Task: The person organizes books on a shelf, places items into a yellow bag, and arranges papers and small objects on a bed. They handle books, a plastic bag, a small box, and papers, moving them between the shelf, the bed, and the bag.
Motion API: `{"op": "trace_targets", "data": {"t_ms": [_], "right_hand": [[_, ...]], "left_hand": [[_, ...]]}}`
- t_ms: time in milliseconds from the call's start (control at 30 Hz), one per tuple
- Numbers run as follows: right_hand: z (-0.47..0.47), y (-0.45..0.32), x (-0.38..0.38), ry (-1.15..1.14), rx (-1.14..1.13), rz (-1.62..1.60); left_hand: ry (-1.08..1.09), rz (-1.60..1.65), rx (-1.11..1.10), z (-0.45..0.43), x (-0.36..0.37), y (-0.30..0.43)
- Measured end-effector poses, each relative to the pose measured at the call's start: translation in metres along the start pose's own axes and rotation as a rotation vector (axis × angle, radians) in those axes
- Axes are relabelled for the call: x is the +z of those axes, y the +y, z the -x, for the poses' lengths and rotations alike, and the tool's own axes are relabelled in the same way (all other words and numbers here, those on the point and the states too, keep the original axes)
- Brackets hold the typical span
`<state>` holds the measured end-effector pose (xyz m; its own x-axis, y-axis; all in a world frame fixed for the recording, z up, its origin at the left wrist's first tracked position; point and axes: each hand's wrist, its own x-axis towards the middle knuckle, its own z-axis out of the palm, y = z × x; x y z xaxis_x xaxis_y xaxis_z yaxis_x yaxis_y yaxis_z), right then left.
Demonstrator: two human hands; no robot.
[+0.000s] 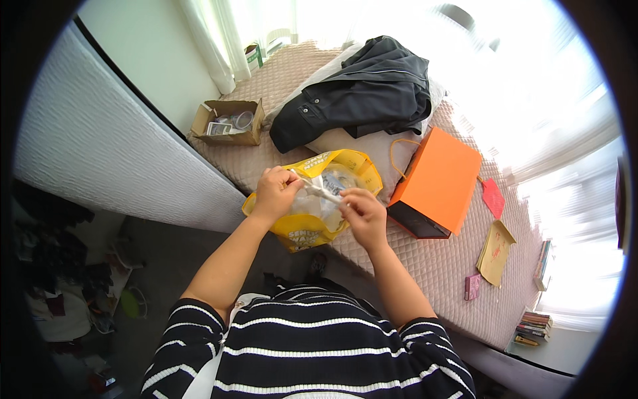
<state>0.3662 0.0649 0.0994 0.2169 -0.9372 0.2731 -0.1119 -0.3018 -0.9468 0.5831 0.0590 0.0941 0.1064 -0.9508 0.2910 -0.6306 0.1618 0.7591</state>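
Between my two hands a thin whitish strip or cord (pixel 321 191) is stretched above an open yellow bag (pixel 304 234). My left hand (pixel 275 192) pinches its upper end, over the bag's left side. The lower right end is between the fingers of my right hand (pixel 364 214). Clear plastic packaging (pixel 339 179) and other small things lie inside the bag, partly hidden by the strip and my hands. What exactly the strip is cannot be made out.
The bag rests at the edge of a quilted bed (pixel 413 269). Beyond it are a cardboard box (pixel 261 122) with small items, a dark jacket (pixel 369 90) on pillows and an orange gift box (pixel 438 179). Brown paper envelopes (pixel 496 254) and a pink box (pixel 472 287) lie to the right.
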Motion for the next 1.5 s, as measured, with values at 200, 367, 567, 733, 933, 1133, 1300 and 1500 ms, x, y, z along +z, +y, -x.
{"op": "trace_targets", "data": {"t_ms": [200, 367, 567, 733, 933, 1133, 1300, 1500], "right_hand": [[0.015, -0.008, -0.036, -0.120, -0.446, 0.618], [0.010, 0.013, -0.030, -0.228, -0.318, 0.967], [0.002, 0.062, 0.008, 0.033, -0.043, 0.524], [0.005, 0.063, 0.019, 0.045, 0.002, 0.342], [-0.047, -0.017, 0.003, 0.041, -0.233, 0.199], [-0.086, -0.035, 0.006, 0.143, -0.226, 0.179], [-0.087, -0.020, 0.022, 0.079, 0.090, 0.195], [-0.079, -0.005, 0.022, 0.140, 0.320, 0.309]], "left_hand": [[-0.314, -0.215, 0.159, 0.027, -0.007, 0.020], [-0.248, -0.544, 0.038, 0.032, 0.026, 0.018], [-0.116, -0.187, 0.011, 0.010, 0.040, -0.015], [-0.082, -0.024, -0.025, 0.001, 0.028, -0.003], [0.024, 0.241, -0.030, -0.085, -0.061, 0.062], [0.227, 0.306, 0.082, -0.235, -0.126, 0.107], [0.421, -0.317, 0.194, -0.354, -0.104, -0.003], [0.263, -0.559, -0.025, -0.396, -0.034, -0.127]]}}
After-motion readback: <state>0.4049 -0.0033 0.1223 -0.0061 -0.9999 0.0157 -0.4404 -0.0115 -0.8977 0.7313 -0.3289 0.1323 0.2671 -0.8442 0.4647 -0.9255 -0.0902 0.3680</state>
